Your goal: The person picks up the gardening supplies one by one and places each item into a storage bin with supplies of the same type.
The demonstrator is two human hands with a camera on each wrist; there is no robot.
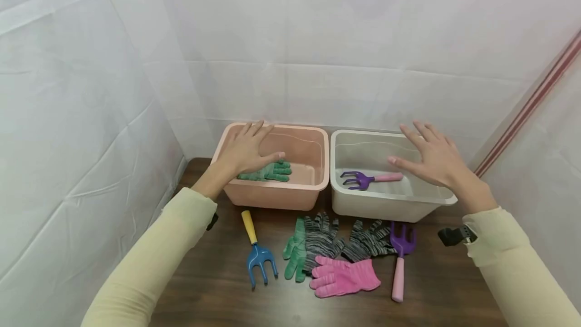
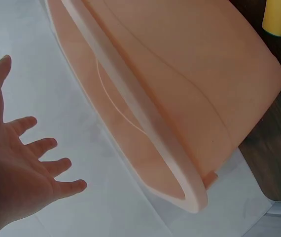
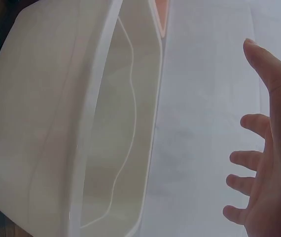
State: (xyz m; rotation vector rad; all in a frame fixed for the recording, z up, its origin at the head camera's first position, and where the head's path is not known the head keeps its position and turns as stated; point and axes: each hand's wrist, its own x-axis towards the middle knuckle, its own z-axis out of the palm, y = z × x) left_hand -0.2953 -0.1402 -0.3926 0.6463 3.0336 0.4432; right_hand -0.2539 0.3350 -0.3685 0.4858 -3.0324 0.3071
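Observation:
My left hand hovers above the pink bin with fingers spread, holding nothing. A green glove lies in that bin, partly hidden by the hand. Over the right side of the grey-white bin is my right hand, its fingers also spread around nothing. Inside this bin rests a purple hand rake with bent tines and a pink handle. Both wrist views show the left hand and right hand apart from the bins' rims.
On the wooden table before the bins lie a blue fork with yellow handle, a green glove, two black-grey gloves, a pink glove and a purple fork with pink handle. White sheeting hangs behind.

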